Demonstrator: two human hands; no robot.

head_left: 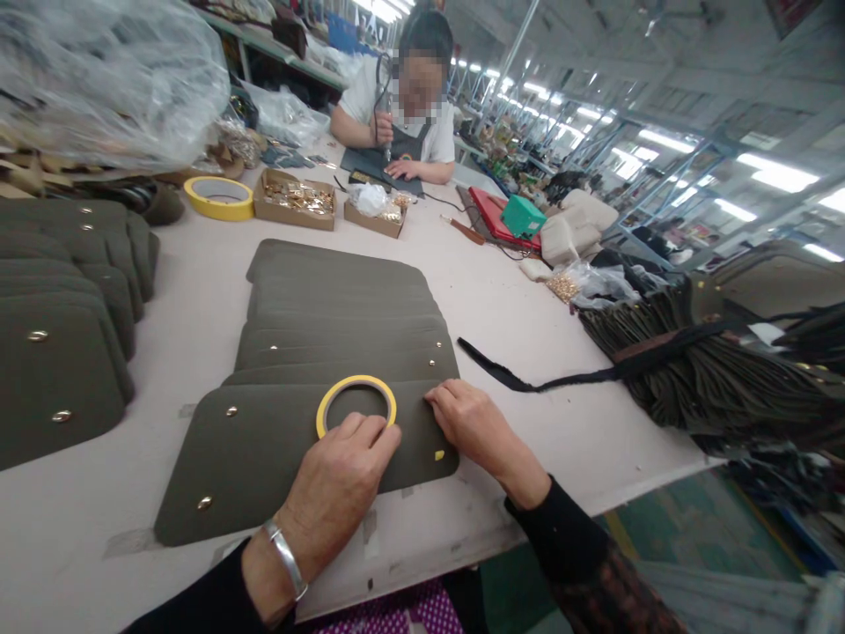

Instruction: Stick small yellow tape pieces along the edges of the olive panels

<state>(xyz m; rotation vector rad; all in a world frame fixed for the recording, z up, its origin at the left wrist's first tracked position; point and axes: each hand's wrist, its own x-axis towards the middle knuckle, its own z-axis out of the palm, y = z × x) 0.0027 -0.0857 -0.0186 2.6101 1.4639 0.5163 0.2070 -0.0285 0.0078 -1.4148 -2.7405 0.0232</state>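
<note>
My left hand (343, 475) grips a narrow roll of yellow tape (357, 381) by its near edge, over the front dark green panel (264, 449). That panel lies lowest in an overlapping stack, with gold studs near its left end and a small yellow tape piece (439, 455) near its right end. At the panel's upper right edge, the fingertips of my right hand (472, 423) are pressed together. Whatever those fingers hold, if anything, is too small to make out.
More studded panels (59, 352) are piled at left. Behind are a wide yellow tape roll (217, 198) and boxes of metal parts (294, 201). A black strip (508, 377) leads to dark pieces (647, 352) at right. Across the table (528, 317), a person (402, 114) works.
</note>
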